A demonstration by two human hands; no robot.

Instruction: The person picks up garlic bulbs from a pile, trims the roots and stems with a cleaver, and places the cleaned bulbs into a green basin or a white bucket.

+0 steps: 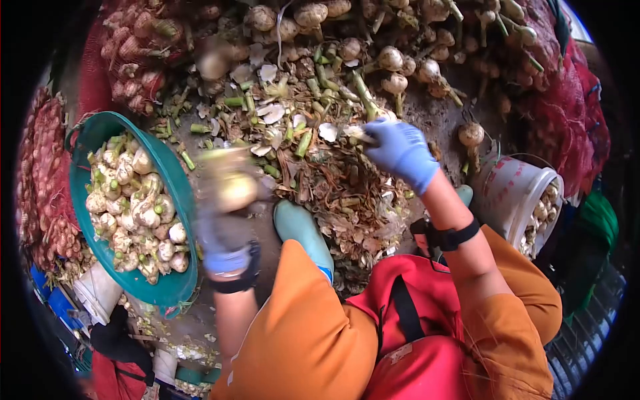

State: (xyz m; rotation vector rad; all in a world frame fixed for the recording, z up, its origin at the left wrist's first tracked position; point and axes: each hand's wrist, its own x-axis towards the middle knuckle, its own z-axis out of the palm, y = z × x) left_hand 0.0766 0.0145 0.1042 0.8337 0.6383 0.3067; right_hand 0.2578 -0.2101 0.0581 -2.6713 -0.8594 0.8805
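My left hand [227, 223], in a dark-palmed glove with a blue cuff, is smeared by motion beside the teal basin. It holds a pale garlic bulb [238, 192] with a blurred stem. My right hand [400, 152], in a blue glove, is closed over the heap of trimmings, and a pale, peel-like piece [359, 135] sticks out at its fingertips. Just behind that hand lies a garlic plant with a thick green stem [364, 93]. Trimmed garlic bulbs [137, 200] fill much of the teal basin [187, 253] on the left.
Cut stems and dry peels [313, 173] cover the ground between my boots [303, 230]. Untrimmed garlic [390, 59] is piled at the back. A white bucket [500, 193] with bulbs lies tilted at the right. Red net sacks [50, 173] stand left. Part of another person [117, 377] shows at lower left.
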